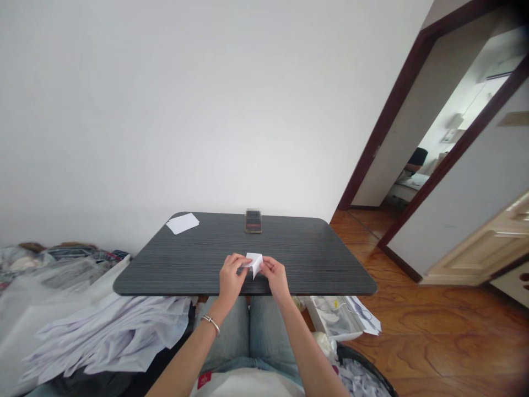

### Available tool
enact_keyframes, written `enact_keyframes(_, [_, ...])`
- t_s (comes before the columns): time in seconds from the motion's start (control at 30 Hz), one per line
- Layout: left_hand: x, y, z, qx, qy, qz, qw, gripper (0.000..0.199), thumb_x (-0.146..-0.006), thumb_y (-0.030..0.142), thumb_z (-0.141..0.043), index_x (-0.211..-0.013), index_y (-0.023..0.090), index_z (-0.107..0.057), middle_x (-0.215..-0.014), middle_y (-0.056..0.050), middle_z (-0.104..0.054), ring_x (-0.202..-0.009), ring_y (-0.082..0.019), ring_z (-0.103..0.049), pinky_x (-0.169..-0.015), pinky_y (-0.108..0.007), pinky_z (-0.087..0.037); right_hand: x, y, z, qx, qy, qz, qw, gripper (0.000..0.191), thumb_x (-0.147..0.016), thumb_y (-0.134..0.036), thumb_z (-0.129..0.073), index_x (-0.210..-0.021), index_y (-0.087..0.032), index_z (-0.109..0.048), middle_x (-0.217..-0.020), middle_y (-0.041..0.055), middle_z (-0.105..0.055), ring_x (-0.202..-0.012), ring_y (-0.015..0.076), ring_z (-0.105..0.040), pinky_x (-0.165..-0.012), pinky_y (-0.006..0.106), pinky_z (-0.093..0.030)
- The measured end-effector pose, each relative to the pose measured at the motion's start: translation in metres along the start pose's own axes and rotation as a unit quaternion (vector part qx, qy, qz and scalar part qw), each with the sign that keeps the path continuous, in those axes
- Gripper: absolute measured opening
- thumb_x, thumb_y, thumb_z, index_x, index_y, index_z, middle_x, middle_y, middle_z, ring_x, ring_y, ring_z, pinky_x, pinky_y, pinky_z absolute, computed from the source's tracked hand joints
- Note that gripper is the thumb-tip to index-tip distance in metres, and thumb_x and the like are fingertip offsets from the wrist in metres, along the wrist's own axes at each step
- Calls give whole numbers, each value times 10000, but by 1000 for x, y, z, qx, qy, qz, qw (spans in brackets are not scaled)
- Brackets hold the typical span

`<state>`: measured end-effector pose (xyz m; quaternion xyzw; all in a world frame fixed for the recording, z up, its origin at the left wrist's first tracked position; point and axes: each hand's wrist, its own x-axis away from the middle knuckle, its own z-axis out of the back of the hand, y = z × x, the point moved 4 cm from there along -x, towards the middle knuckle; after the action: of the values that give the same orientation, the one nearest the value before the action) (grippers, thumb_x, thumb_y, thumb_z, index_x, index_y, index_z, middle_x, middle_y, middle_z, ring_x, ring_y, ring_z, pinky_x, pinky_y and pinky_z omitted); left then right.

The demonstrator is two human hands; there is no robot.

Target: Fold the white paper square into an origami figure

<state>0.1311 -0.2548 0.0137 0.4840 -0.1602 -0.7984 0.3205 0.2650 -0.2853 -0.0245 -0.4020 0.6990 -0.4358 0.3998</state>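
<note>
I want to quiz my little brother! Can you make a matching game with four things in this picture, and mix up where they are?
Things
1. Folded white paper
2. White paper sheets
3. Bracelet
4. Dark rectangular object

Places
A. Around the left wrist
B. Near the middle of the tabletop's far edge
C. Held by the left hand and right hand
D. At the tabletop's far left corner

Right pairs: 1-C, 2-D, 3-A, 4-B
</note>
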Motion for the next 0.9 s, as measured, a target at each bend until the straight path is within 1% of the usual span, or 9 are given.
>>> enact_keyframes(0.17, [-1,5,-1,31,-60,1,998,190,-806,159,-485,-910,205,-638,-829,-33,-602,-787,-182,-510,-726,-304,-404,-1,0,3,1,12,15,1000,191,-684,-274,-637,-845,-174,-659,-777,39,-709,-705,193,-646,-664,309,-506])
enact_keyframes(0.3, [-1,10,2,97,-94,-9,991,278,-878,218,-357,-981,186,-614,-877,-53,-612,-812,-176,-522,-746,-302,-397,-1,1,5,16,30,30,999,197,-691,-275,-629,-851,-163,-657,-814,55,-711,-748,210,-647,-696,327,-501])
enact_keyframes(0.33, [-1,10,2,106,-98,-6,989,285,-882,231,-350,-990,185,-610,-877,-53,-616,-805,-174,-526,-744,-300,-398,-2,1,5,22,32,33,999,200,-696,-277,-624,-855,-161,-657,-822,61,-711,-756,214,-648,-703,333,-500])
enact_keyframes(0.47, [-2,3,-2,101,-88,27,991,211,-820,279,-491,-960,185,-617,-837,-42,-623,-744,-164,-532,-701,-279,-411,-1,1,3,47,27,43,998,192,-705,-267,-614,-855,-157,-661,-798,63,-714,-730,215,-651,-685,330,-502])
enact_keyframes(0.57, [-3,-1,-4,106,-73,41,991,211,-812,248,-501,-976,184,-617,-838,-41,-625,-698,-145,-533,-659,-259,-419,0,-1,0,68,22,53,996,175,-714,-247,-600,-849,-153,-661,-765,59,-711,-705,210,-649,-662,315,-500])
enact_keyframes(0.7, [-5,-1,-5,121,-61,28,990,196,-807,218,-508,-951,182,-636,-824,-43,-606,-694,-139,-539,-617,-240,-424,3,-3,-2,102,37,76,991,174,-735,-234,-573,-862,-151,-657,-799,59,-701,-717,204,-639,-688,311,-490])
enact_keyframes(0.9, [-2,1,-3,124,-28,4,992,187,-812,180,-500,-943,197,-632,-883,-52,-606,-799,-160,-558,-690,-265,-444,9,-6,-6,171,52,114,977,189,-770,-245,-543,-885,-167,-670,-815,50,-686,-731,202,-619,-705,299,-477])
